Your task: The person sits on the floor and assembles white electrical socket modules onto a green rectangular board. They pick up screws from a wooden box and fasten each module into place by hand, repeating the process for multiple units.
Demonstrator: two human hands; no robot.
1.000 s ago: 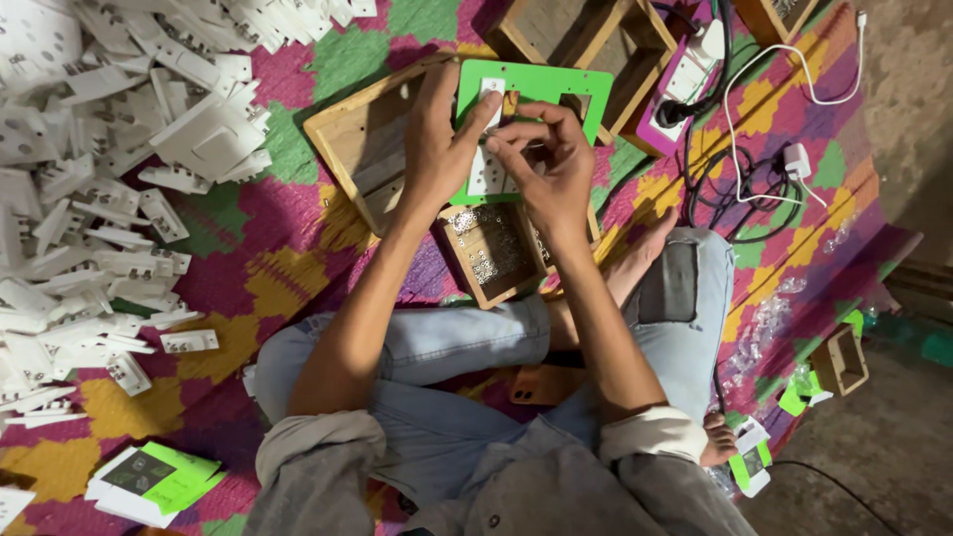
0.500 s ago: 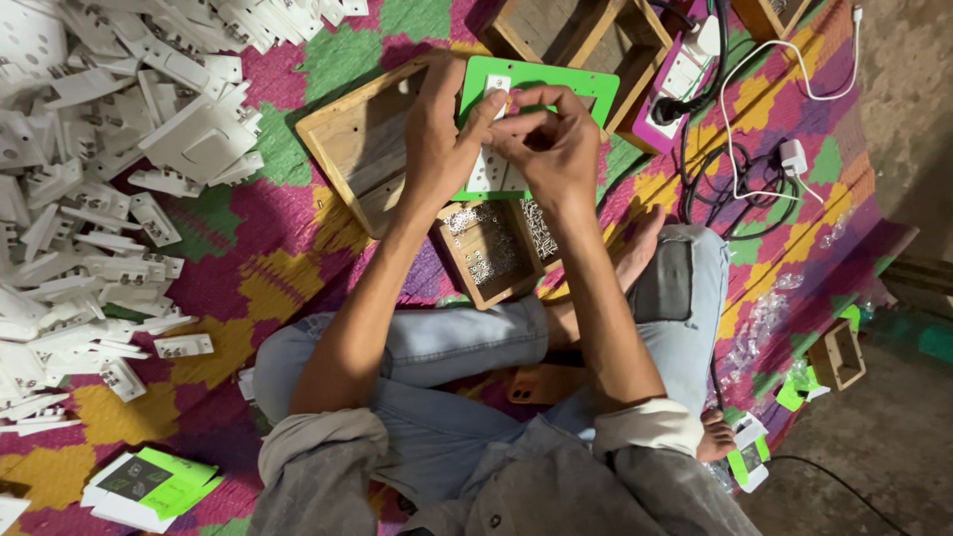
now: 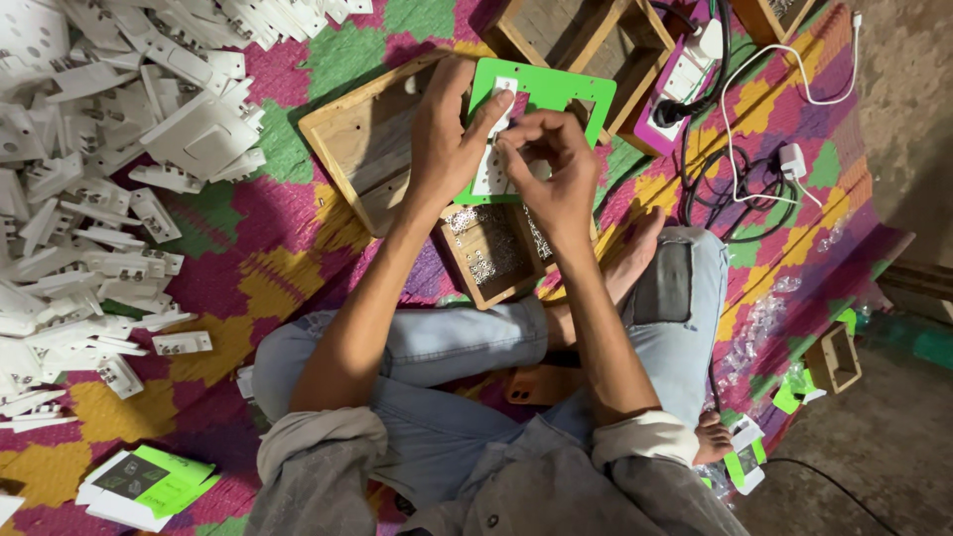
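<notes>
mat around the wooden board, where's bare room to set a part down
Bare mat lies between the white plastic pile and the wooden board, running down to the left knee. Another patch sits right of the right knee, beside the cables. It is crowded under both hands, around the green plate and the screw tray.

A flat stack of white-and-green cardboard packages (image 3: 147, 484) lies on the mat at the lower left, the top one showing a dark rectangular picture panel. At the lower right, beside a bare foot, lies a small white-and-green packet (image 3: 745, 455); another green-and-white packet (image 3: 797, 392) lies a little above it.
</notes>
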